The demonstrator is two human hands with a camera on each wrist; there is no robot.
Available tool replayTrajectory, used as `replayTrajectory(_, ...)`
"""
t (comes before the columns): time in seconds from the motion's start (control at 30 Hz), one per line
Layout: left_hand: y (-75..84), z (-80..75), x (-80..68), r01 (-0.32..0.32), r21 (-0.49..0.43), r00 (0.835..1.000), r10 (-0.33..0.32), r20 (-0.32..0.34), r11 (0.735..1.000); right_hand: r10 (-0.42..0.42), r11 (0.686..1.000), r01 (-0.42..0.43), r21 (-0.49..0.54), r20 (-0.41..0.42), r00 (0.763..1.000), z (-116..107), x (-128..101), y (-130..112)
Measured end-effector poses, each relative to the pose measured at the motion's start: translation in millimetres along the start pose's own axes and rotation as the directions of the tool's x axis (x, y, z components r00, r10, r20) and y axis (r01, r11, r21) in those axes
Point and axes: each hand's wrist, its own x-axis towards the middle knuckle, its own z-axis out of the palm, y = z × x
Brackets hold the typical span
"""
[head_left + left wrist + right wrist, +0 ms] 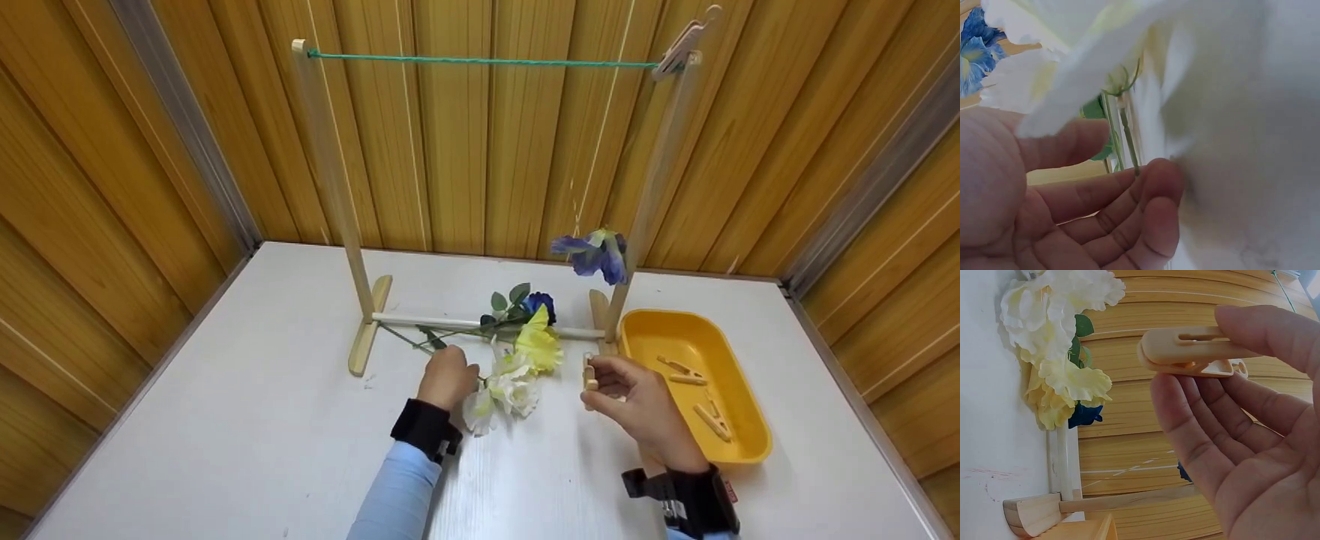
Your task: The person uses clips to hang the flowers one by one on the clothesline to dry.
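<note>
A smooth beige plastic clothespin [1188,351] is pinched between thumb and fingers of the right hand [634,401], just left of the glossy yellow oval tray [739,450] holding more pins. The left hand [448,377] curls around thin green stems of ruffled white fabric flowers [510,386], lying on the white table [262,420] before the pale wooden rack [367,330].

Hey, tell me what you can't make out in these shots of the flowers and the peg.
- Left hand: in the head view its back hides the fingers' hold on the stem.
- White flower: blurred in the left wrist view, too close to the lens.
- Clothespin: in the right wrist view the right hand covers its far end.
- Pegs in the yellow tray: too small to count for sure.
</note>
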Motion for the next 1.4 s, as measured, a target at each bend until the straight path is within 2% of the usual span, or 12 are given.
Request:
replayTrajectory(0.17,0.2,-4.1,-7.9,0.047,-0.044,0.999,-0.047,-0.005,0.998,0.009,1.000,-0.010,0.024,0.007,1.000,-1,-1,-2)
replayTrajectory(0.27,2.3,-6.7,-13.8,0.054,-0.064,0.998,-0.055,-0.021,0.996,0.005,0.999,-0.005,0.031,0.009,1.000,-2,-1,-2)
replayTrajectory(0.43,6.7,-9.4,-21.2,0.006,-0.047,0.995,-0.011,-0.099,0.999,-0.035,0.999,0.035,-0.018,-0.006,0.999,-2,0,1)
replayTrajectory(0.57,11.9,-13.1,-26.3,-0.038,0.010,0.983,0.039,-0.180,0.999,-0.044,0.999,0.043,-0.029,-0.010,0.999,-2,0,2)
replayTrajectory(0.83,24.0,-27.5,-35.7,-0.079,0.036,0.968,0.085,-0.236,0.996,-0.048,0.999,0.048,-0.022,-0.008,0.999,-3,-1,1)
replayTrajectory(1.07,30.8,-35.1,-39.7,-0.081,0.077,0.949,0.101,-0.299,0.994,-0.056,0.998,0.056,-0.026,-0.005,0.998,-4,-1,0)
replayTrajectory(1.23,31.7,-30.6,-38.9,-0.145,0.114,0.926,0.176,-0.335,0.983,-0.037,0.999,0.036,-0.035,-0.005,0.999,-3,0,-1)
replayTrajectory(1.4,30.5,-22.3,-39.4,-0.244,0.136,0.897,0.277,-0.344,0.960,-0.040,0.999,0.039,-0.013,-0.004,0.999,-2,-1,2)
